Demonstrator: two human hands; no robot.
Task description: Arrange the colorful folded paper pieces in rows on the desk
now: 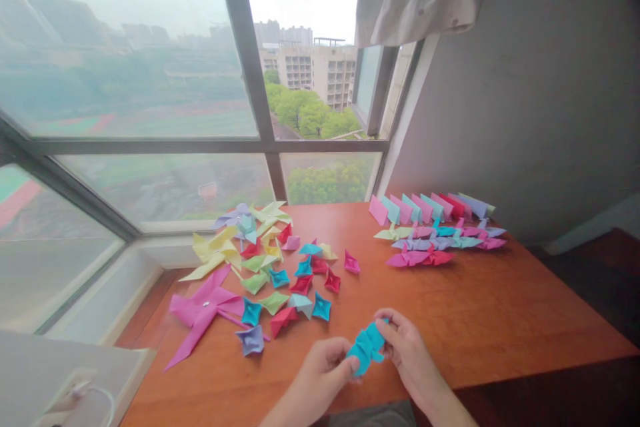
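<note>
A small piece of folded blue paper (367, 347) is held between my two hands above the front of the wooden table. My left hand (327, 373) pinches its lower left end between thumb and fingers. At its upper right end, my right hand (403, 347) grips it in the same way. The paper looks partly folded, with creased flaps and a small tab on its lower right side. Beyond my hands lie several small folded paper boats, among them a blue one (321, 307), a purple one (250, 340) and a red one (284, 321).
A large pink paper pinwheel (206, 303) and a yellow pinwheel (216, 250) lie at the left of the table (480, 327). Paper cranes (420, 257) sit in rows at the back right, before a row of folded paper planes (415, 210). Windows (165, 187) border the far side.
</note>
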